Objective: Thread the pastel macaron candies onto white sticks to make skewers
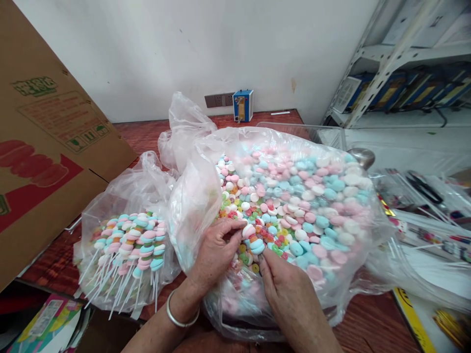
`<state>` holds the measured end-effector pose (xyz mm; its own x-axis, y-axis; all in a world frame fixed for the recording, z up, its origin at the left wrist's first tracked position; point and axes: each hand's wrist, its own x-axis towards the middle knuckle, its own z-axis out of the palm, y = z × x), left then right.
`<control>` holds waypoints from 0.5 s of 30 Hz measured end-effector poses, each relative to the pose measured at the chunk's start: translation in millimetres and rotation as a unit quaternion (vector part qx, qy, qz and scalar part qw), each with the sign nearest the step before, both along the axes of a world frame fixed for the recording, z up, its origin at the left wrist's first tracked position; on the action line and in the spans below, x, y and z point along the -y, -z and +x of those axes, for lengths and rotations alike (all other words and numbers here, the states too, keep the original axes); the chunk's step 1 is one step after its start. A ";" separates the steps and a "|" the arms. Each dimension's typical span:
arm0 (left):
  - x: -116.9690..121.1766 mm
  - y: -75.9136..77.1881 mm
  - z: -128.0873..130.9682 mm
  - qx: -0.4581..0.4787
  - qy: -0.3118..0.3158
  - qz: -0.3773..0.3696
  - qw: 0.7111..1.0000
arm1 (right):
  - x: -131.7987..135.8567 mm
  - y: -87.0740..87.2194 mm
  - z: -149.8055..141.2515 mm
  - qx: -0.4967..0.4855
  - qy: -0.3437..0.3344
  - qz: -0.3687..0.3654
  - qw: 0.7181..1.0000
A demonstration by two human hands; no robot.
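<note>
A candy skewer (253,239) of pink, orange and blue pieces is held at a tilt over a large plastic bag of sweets. My right hand (290,289) is closed at its lower end, where the stick is mostly hidden by the fingers. At the upper end, the thumb and fingers of my left hand (215,252) are pinched together against the pink piece. Around both hands lie round marshmallow candies (296,247) in pink, white and blue, with coloured gummy rings (281,240) among them. The clear bag (195,196) spreads open around the sweets.
To the left, finished-looking candy skewers (132,240) with white sticks rest on another plastic bag. A large cardboard box (47,127) stands beyond them. A small blue device (243,106) sits by the wall. On the right are a metal shelf (390,63) and plastic-wrapped items (437,235).
</note>
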<state>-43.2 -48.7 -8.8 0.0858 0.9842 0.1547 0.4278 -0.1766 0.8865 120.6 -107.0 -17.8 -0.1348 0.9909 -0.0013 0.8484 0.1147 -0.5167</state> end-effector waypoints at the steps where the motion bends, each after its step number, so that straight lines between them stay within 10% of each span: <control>1: 0.5 -1.2 -0.8 -0.009 0.002 0.010 1.000 | -2.5 -0.9 -1.6 0.005 0.002 -0.010 1.000; 7: 5.5 -6.8 -14.8 -0.157 0.011 0.111 0.981 | -22.1 -8.4 -6.5 0.051 0.001 -0.051 0.997; 15: -17.4 -15.7 -43.0 -0.200 -0.125 0.163 0.958 | -53.7 -26.8 -7.3 0.166 0.027 -0.042 0.985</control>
